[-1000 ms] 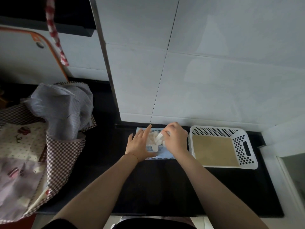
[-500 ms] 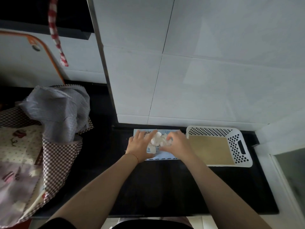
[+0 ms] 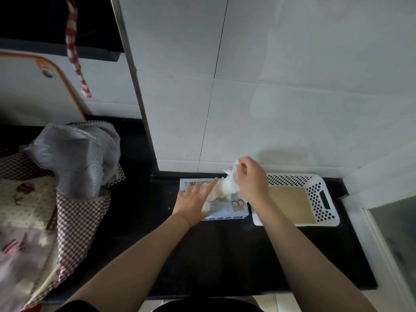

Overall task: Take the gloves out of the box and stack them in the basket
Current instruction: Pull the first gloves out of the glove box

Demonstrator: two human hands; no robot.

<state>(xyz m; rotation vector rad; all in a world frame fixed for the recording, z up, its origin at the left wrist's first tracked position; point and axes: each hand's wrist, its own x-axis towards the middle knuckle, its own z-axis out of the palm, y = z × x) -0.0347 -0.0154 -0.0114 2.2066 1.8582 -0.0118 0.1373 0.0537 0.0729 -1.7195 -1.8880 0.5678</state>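
Gloves [image 3: 226,188] of thin, translucent white plastic rise in a crumpled bunch from the top of the box [image 3: 227,209], their lower end at the box opening and their upper end pinched in the right hand [image 3: 249,179]. That hand is raised above the box's right half, fingers curled round the bunch near the wall tiles. Left hand [image 3: 193,201]: laid flat on the left part of the box, fingers straight and spread, the forefinger reaching toward the base of the bunch; it grips nothing. Box: flat, light blue, printed with dark characters along its far edge and a small cartoon pair near its right front corner; it lies on the black countertop [image 3: 225,255], just beside the basket [image 3: 324,199]. Basket: white plastic with perforated walls and a slot handle at its right end, standing to the right of the box; its floor shows a plain tan surface, and whether any glove already lies on it cannot be told. At far left, a checked cloth bag [image 3: 74,210] with grey fabric [image 3: 76,158] bunched in its mouth. A red-and-white checked strip [image 3: 74,46] hangs at upper left beside a metal trim on the tiled wall.
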